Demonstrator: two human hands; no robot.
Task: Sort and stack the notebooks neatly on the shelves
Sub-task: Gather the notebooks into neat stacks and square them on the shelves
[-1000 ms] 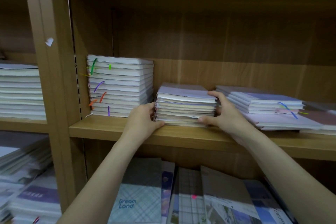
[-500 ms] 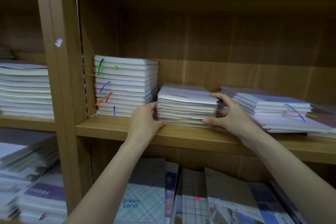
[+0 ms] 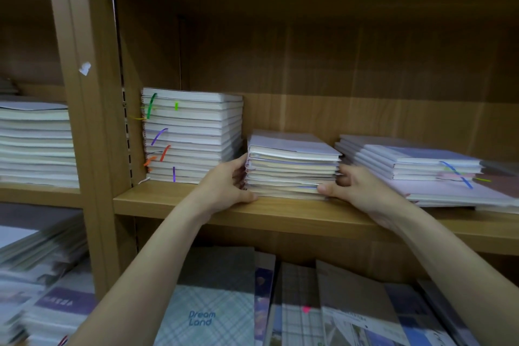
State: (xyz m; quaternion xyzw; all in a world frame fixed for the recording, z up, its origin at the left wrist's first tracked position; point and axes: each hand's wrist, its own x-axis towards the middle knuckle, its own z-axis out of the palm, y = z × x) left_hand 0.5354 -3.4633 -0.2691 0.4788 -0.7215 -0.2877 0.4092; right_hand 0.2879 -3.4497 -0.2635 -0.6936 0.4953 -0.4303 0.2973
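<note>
Nearest, loose notebooks (image 3: 213, 303) lay overlapped on the lower shelf, among them a plaid "Dream Land" cover, not yet stacked. Above, on the middle shelf (image 3: 174, 202), both hands bracketed the middle stack (image 3: 292, 166): the left hand (image 3: 224, 185) gripped its left edge, thumb curled under the near corner, and the right hand (image 3: 356, 185) gripped its right edge, thumb on the front, fingers wrapped behind. Stack sat flat, edges a little uneven; likely being squared. Left of it, a taller stack (image 3: 193, 137) with coloured ribbon markers looked tidy. Right, a low stack (image 3: 415, 166) was fanned and slipping. Far left bay held another even pile (image 3: 36, 143). Roughly half sorted, by my judgement.
</note>
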